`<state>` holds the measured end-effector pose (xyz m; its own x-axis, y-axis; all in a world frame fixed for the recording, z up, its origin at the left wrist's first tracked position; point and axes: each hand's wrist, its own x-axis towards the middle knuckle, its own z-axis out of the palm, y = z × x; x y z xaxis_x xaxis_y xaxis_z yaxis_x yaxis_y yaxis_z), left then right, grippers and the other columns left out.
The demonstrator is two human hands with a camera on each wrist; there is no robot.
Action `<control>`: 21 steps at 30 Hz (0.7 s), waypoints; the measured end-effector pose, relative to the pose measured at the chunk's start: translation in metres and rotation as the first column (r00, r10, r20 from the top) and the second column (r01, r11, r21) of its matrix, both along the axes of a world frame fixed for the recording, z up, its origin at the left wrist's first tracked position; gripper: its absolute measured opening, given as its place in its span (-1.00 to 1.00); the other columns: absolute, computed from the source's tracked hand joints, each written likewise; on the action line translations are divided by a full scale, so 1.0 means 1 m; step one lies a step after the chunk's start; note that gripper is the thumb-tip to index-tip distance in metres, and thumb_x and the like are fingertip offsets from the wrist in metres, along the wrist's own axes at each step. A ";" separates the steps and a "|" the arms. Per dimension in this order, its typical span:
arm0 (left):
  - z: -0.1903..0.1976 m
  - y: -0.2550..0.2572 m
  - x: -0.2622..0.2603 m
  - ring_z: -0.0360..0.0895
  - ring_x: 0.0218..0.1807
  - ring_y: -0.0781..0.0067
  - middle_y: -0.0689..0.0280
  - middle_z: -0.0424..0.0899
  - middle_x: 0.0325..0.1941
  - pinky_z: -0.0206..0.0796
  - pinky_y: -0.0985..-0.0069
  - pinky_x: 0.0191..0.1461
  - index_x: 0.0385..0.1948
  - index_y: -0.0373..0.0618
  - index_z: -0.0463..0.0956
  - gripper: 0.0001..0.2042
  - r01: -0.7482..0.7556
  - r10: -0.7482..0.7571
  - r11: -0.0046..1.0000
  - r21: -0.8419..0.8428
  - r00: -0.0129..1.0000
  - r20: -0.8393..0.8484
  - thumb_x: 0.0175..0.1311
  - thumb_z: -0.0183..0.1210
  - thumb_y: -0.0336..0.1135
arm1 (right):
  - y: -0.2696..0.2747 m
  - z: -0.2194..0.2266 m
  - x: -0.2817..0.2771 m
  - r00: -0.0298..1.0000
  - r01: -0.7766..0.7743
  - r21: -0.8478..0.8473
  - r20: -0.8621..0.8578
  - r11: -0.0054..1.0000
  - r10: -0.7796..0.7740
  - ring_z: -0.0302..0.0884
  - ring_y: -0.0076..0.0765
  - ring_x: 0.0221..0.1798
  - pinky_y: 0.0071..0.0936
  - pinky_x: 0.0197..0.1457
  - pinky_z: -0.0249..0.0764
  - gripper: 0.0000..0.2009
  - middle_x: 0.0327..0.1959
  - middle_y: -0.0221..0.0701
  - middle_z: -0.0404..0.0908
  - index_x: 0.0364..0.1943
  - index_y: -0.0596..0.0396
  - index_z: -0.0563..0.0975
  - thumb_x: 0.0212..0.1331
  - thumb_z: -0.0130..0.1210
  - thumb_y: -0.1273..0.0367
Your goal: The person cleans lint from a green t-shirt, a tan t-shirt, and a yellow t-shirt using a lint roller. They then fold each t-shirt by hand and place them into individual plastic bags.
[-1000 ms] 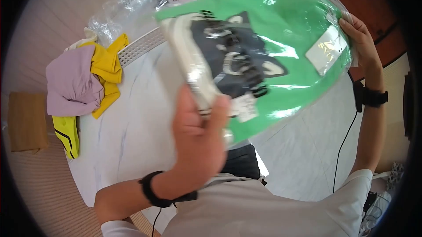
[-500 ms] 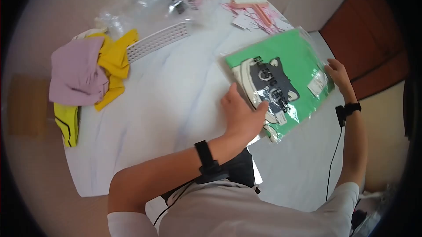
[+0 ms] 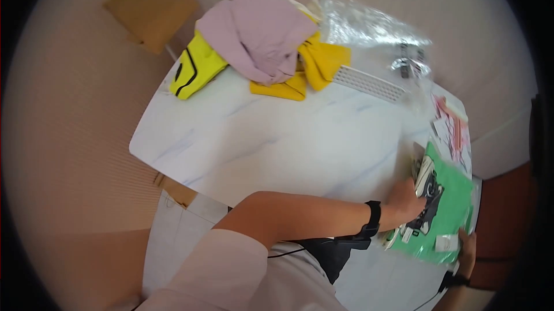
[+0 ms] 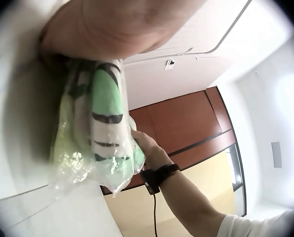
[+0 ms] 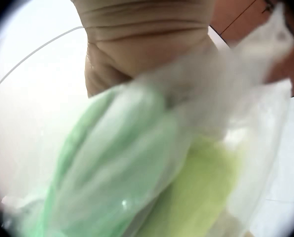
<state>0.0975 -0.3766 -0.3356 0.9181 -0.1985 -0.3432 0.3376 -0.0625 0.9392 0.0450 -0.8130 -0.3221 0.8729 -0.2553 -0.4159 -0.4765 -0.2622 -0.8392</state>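
A folded green garment (image 3: 456, 195) with a grey cat print lies in a clear plastic bag over the right end of the table. My left hand (image 3: 404, 200) grips its left edge, the fingers curled over the print side. At the opposite edge, beside a white tag (image 3: 446, 243), my right hand (image 3: 468, 248) holds the bag. In the left wrist view the bagged garment (image 4: 107, 98) appears edge-on below my left hand. Yellow-green fabric (image 5: 196, 187) in clear plastic lies against the green one in the right wrist view, which is blurred.
On the white marbled table (image 3: 259, 143), a mauve garment (image 3: 259, 28), a yellow one (image 3: 326, 60) and a neon-yellow one (image 3: 199, 66) are heaped at the back. A white perforated basket (image 3: 369, 83), crumpled clear plastic (image 3: 369, 22) and a pink item (image 3: 456, 126) are farther right.
The bagged green garment has come down from near the head camera to the table's right end, both hands at its edges. The head view has swung left, so the heap appears farther right.
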 end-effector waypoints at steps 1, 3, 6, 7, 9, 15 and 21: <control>-0.009 0.004 -0.003 0.68 0.04 -0.02 -0.11 0.70 -0.04 0.50 0.18 0.15 0.07 -0.48 0.47 -0.56 -0.013 0.014 0.998 -0.060 1.000 0.008 0.27 0.26 -0.30 | 0.013 0.011 -0.005 1.000 -0.005 0.039 0.002 0.999 0.005 0.64 -0.29 -0.10 -0.29 -0.03 0.58 -0.56 -0.08 -0.23 0.65 0.12 0.36 0.49 0.25 0.30 0.36; -0.017 0.010 -0.004 0.67 0.05 0.04 -0.10 0.68 0.00 0.48 0.20 0.17 0.12 -0.48 0.43 -0.54 -0.036 0.035 0.982 -0.188 0.999 -0.009 0.28 0.22 -0.33 | 0.038 0.035 -0.014 1.000 0.010 -0.033 -0.029 0.999 -0.011 0.61 -0.36 -0.12 -0.35 -0.02 0.56 -0.55 -0.10 -0.29 0.65 0.13 0.33 0.50 0.21 0.31 0.36; 0.003 0.056 -0.006 0.64 0.07 0.12 -0.05 0.65 0.05 0.46 0.24 0.18 0.26 -0.41 0.34 -0.46 0.030 -0.046 0.990 -0.141 0.993 -0.112 0.26 0.21 -0.34 | 0.084 0.059 -0.019 0.996 -0.058 -0.004 -0.073 0.998 0.058 0.66 -0.30 -0.11 -0.32 0.02 0.60 -0.41 -0.07 -0.29 0.69 0.18 0.34 0.49 0.08 0.44 0.36; 0.001 0.080 -0.014 0.64 0.08 0.13 -0.04 0.65 0.07 0.45 0.24 0.19 0.27 -0.40 0.33 -0.44 0.024 -0.034 0.993 -0.112 0.996 -0.087 0.26 0.22 -0.34 | 0.106 0.042 -0.030 0.998 -0.047 0.006 -0.039 0.999 0.047 0.68 -0.26 -0.10 -0.29 0.03 0.62 -0.39 -0.04 -0.26 0.70 0.19 0.34 0.49 0.05 0.46 0.38; 0.025 0.128 -0.023 0.63 0.11 0.17 -0.03 0.65 0.09 0.46 0.28 0.22 0.27 -0.39 0.34 -0.41 0.021 -0.039 0.992 -0.126 0.989 -0.143 0.25 0.30 -0.29 | 0.142 0.052 -0.028 0.982 -0.153 0.143 -0.088 0.978 0.166 0.73 -0.23 -0.09 -0.29 0.01 0.65 -0.32 0.01 -0.22 0.70 0.30 0.35 0.41 0.09 0.44 0.39; 0.012 0.230 -0.047 0.66 0.09 0.30 0.08 0.67 0.12 0.54 0.34 0.18 0.27 -0.34 0.38 -0.43 -0.149 0.147 0.989 0.006 0.970 -0.192 0.28 0.41 -0.33 | 0.255 0.019 -0.013 0.972 -0.161 0.456 -0.080 0.875 0.220 0.73 -0.19 -0.02 -0.23 0.06 0.68 -0.42 0.04 -0.20 0.71 0.28 0.30 0.46 0.13 0.38 0.52; 0.011 0.339 -0.065 0.71 0.05 0.36 0.20 0.71 0.13 0.62 0.35 0.13 0.30 -0.23 0.46 -0.51 -0.260 0.217 0.956 -0.136 0.938 -0.270 0.35 0.35 -0.44 | 0.365 0.016 0.020 0.915 -0.322 0.486 -0.060 0.813 0.398 0.72 -0.23 0.01 -0.27 0.09 0.67 -0.47 0.06 -0.21 0.71 0.26 0.29 0.49 0.19 0.36 0.53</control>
<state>0.0322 -0.0374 -0.3245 0.8345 -0.0586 -0.5479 0.5475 0.1998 0.8126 0.0654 -0.4479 -0.3061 0.7804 0.3172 -0.5389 -0.5550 -0.0459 -0.8306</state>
